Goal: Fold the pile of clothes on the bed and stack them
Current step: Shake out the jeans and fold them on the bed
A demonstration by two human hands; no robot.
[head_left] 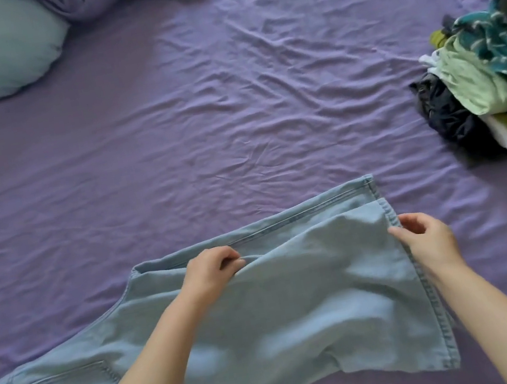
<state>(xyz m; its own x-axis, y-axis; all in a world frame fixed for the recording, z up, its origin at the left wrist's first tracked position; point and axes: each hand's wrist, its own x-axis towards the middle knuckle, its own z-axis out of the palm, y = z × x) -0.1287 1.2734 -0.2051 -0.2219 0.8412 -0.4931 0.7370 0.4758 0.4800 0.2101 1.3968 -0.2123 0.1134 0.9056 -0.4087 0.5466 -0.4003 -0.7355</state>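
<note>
- Denim garment [298, 302]: lies on the bed [231, 111], near edge; soft, floppy, moderately heavy.
- Left hand [211, 270]: grip pinching a raised fold.
- Right hand [426, 239]: grip pinching the hem; best hold there.
- Clothes pile [490, 82]: far right.

No text, label, brand or number can be read anywhere in view.

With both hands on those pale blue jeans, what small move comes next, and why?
Probably draw the pale blue denim jeans flat toward the waist: the left hand pinches a raised fold, the right hand holds the hem edge, and the leg lies rumpled on the purple bedsheet.
</note>
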